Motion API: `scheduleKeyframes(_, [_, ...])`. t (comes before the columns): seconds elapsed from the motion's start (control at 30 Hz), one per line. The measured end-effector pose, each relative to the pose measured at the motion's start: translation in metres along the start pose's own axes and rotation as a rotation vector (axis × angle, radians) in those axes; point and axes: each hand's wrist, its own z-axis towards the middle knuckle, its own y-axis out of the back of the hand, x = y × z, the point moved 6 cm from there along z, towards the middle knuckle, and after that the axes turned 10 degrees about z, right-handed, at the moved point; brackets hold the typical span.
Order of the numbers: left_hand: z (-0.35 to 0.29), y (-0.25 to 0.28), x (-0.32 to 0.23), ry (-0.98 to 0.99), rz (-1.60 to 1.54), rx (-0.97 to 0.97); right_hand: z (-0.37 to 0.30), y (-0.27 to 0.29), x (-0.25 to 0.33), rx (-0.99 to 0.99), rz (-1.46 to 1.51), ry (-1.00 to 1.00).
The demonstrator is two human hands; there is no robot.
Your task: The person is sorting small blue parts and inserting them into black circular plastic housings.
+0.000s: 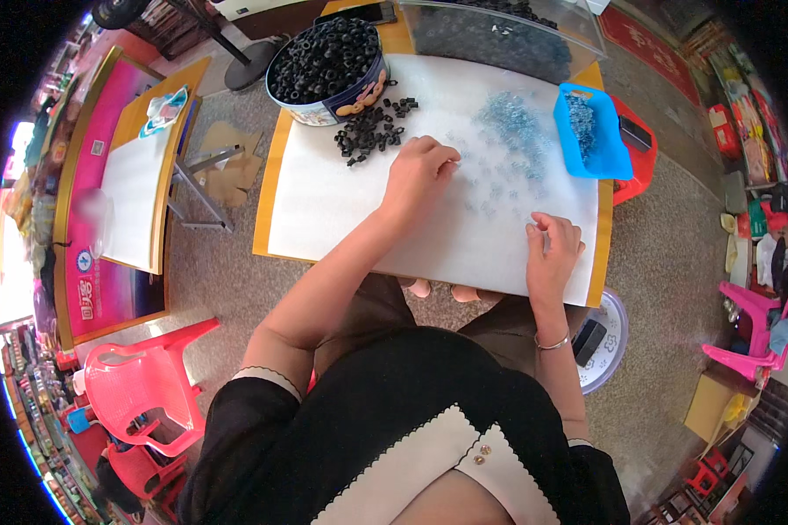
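Sorting tiny clear-blue pieces (510, 131) at frame centre, on the desk's white sheet (341, 201).
Left hand (420, 171) pinches one; right hand (552, 249) curls narrow, contents unclear. Light, stiff, slippery bits: pinch by the edges.

Yellow tabletop (271, 175) under white sheet (341, 201); round tin (328, 61) of black rings at far left corner, blue tray (591, 140) at right edge.

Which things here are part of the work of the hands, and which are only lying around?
In use: left hand, right hand, clear small parts, black rings, round tin, blue tray, white sheet.
Lying about: pink chair, folding table, phone.
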Motion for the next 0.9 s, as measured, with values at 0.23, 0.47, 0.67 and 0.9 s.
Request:
scheduleKeyframes(0.23, [0.000, -0.008, 0.010, 0.163, -0.097, 0.110, -0.002, 0.003, -0.003, -0.021, 0.034, 0.030])
scheduleKeyframes(0.47, [-0.005, -0.010, 0.031, 0.338, -0.322, 0.140, 0.007, 0.004, 0.019, -0.038, 0.097, 0.076])
scheduleKeyframes(0.67, [-0.012, 0.004, 0.004, 0.475, -0.693, 0.159, 0.024, -0.010, 0.053, -0.003, 0.313, 0.122])
scheduleKeyframes(0.9, [-0.043, 0.011, -0.035, 0.280, -0.513, 0.078, 0.022, -0.049, 0.063, 0.243, 0.517, -0.187])
